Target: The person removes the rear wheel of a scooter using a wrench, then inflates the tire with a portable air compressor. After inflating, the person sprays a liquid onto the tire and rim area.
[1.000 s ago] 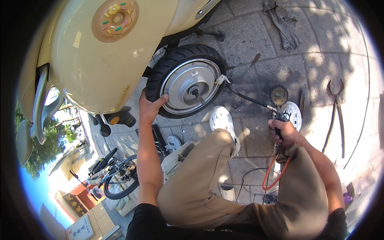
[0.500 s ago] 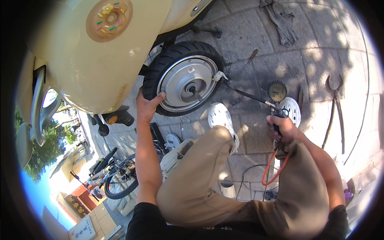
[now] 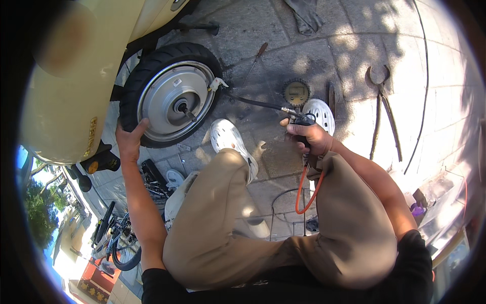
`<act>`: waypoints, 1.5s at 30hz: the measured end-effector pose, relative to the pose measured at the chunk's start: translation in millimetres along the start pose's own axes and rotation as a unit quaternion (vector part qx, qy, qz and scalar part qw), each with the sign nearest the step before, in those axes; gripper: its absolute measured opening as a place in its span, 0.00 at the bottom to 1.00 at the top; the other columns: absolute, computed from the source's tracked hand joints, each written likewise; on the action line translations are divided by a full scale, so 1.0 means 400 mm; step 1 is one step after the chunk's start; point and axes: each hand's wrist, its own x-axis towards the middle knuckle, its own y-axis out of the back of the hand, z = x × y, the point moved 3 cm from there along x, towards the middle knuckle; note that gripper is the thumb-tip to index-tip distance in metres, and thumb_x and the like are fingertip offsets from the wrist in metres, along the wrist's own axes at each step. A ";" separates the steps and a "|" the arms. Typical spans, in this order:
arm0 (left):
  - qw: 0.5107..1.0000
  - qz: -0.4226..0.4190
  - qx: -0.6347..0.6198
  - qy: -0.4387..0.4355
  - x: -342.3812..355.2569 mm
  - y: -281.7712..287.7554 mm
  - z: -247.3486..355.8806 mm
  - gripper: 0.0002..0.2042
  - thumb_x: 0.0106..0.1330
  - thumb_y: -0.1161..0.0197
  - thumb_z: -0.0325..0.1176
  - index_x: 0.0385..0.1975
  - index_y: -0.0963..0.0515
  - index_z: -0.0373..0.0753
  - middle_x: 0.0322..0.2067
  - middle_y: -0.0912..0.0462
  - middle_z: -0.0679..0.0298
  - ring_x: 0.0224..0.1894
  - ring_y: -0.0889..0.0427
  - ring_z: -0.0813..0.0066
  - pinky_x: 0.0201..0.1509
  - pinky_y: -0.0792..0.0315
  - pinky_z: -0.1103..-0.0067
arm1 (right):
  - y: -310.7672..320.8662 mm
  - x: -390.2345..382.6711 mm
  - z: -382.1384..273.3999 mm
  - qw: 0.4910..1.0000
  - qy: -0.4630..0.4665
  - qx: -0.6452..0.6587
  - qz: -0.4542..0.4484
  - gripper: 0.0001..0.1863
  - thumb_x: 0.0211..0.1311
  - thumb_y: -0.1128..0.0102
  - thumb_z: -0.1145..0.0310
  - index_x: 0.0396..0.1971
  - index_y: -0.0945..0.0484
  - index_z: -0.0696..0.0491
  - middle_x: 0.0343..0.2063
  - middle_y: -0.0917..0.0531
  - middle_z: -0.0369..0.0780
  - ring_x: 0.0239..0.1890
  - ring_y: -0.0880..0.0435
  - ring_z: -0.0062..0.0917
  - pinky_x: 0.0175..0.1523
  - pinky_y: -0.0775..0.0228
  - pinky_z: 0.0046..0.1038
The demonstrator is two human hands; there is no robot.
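Observation:
A hub-motor wheel (image 3: 167,109) with a black tyre lies tilted beside a cream scooter body (image 3: 76,96). My left hand (image 3: 130,139) grips the wheel's near-left edge, thumb on the sidewall, its other fingers mostly hidden behind the tyre. In my right hand (image 3: 315,138) is a tyre inflator (image 3: 302,123), held by its black handle. From it a black hose (image 3: 255,103) runs to a whitish clip-on chuck (image 3: 216,84) at the wheel's rim. A round gauge (image 3: 296,93) with a toothed edge shows just beyond the inflator. An orange air hose (image 3: 305,205) loops below my right hand.
Large pincers (image 3: 382,104) lie on the paving at the right, with a long dark cable (image 3: 424,76) past them. Beyond the wheel are a screwdriver (image 3: 257,61) and a grey glove or rag (image 3: 305,17). A bicycle (image 3: 124,243) stands at lower left.
The whole view has swung, so the wheel, tools and my hands sit further left and slightly higher. My right hand's fingers show more at the inflator's front. Both holds continue.

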 end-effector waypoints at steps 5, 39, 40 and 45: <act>1.000 -0.006 -0.015 -0.010 -0.001 -0.002 -0.001 0.35 0.59 0.15 0.41 0.65 0.20 0.33 0.55 0.11 0.57 0.55 0.14 0.66 0.66 0.23 0.71 | 0.012 0.021 0.019 1.000 0.012 0.000 -0.004 0.22 0.73 0.26 0.58 0.61 0.19 0.49 0.39 0.14 0.39 0.21 0.24 0.16 0.22 0.38 0.22; 0.801 -0.462 -0.312 0.217 -0.163 -0.839 0.384 0.27 0.76 0.26 0.46 0.62 0.17 0.28 0.54 0.11 0.57 0.57 0.15 0.71 0.67 0.24 0.71 | -0.032 -0.016 -0.004 0.994 -0.022 -0.102 0.017 0.20 0.71 0.24 0.61 0.57 0.15 0.53 0.32 0.18 0.35 0.17 0.29 0.16 0.19 0.43 0.23; 0.818 -0.462 -0.276 0.202 -0.160 -0.817 0.405 0.28 0.77 0.27 0.47 0.64 0.19 0.28 0.55 0.11 0.57 0.57 0.15 0.70 0.68 0.24 0.70 | -0.034 -0.016 -0.004 0.995 -0.022 -0.099 0.017 0.20 0.71 0.24 0.60 0.57 0.15 0.53 0.32 0.18 0.35 0.18 0.29 0.16 0.19 0.43 0.23; 0.920 -0.368 -0.125 0.053 -0.162 -0.583 0.443 0.30 0.82 0.34 0.43 0.73 0.29 0.25 0.64 0.15 0.52 0.68 0.19 0.65 0.76 0.30 0.72 | -0.009 -0.003 0.002 0.999 -0.007 -0.044 -0.002 0.19 0.72 0.24 0.58 0.53 0.15 0.55 0.32 0.19 0.35 0.18 0.29 0.15 0.19 0.44 0.22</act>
